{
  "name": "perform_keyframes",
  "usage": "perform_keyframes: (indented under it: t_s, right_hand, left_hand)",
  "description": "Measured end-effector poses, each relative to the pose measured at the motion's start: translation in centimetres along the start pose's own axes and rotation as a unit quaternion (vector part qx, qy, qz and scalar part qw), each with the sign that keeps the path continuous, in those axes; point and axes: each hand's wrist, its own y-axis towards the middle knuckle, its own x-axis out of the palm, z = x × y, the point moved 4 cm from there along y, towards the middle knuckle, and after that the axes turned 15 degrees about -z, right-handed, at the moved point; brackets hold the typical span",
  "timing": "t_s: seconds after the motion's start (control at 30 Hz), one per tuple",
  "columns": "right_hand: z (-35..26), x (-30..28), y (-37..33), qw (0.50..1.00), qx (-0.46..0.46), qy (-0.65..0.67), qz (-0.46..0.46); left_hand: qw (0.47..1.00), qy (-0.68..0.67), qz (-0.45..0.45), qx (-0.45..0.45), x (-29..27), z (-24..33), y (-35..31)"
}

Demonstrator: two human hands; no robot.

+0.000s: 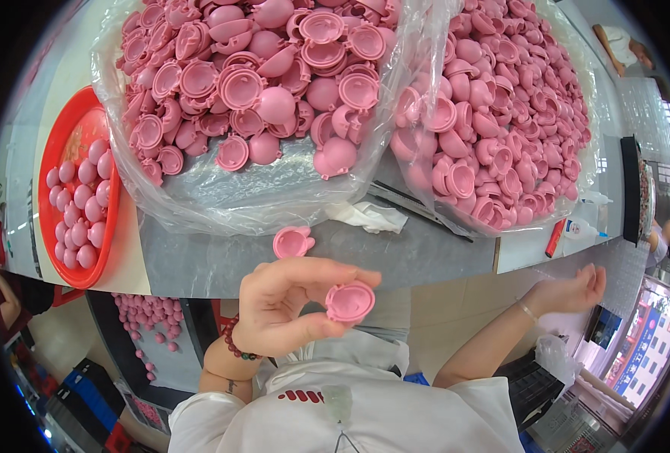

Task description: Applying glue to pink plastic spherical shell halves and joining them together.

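My left hand (286, 306), with a beaded bracelet at its wrist, pinches a pink plastic half-shell (350, 302) between thumb and fingers, its hollow side up. Just beyond that hand, another pink half-shell (293, 242) rests on the grey table near its front edge. My right hand (569, 291) is off to the right by the table edge, palm up. Its fingers are loosely bent and slightly apart, and I see nothing in them. Nearest to it are a white glue bottle (579, 229) and a red tube-shaped object (555, 238).
Two clear plastic bags (237, 198) (494, 214) of pink half-shells fill the table's far side. A crumpled white tissue (369, 216) and dark thin rods (418, 208) lie between them. At left, a red basin (52, 234) contains closed pink balls. More balls (150, 317) lie below the table.
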Motion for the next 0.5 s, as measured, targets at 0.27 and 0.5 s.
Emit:
perform_keyframes:
  t_s: [0.27, 0.5]
  right_hand:
    - [-16.5, 4.7, -8.3, 0.861, -0.317, 0.143, -0.370]
    - [-22.4, 9.3, -13.4, 0.709, -0.379, 0.166, -0.571]
  left_hand:
    - [0.977, -0.196, -0.039, 0.071, -1.0, 0.0, -0.7]
    - [0.958, -0.243, -0.095, 0.116, -1.5, 0.5, -1.0]
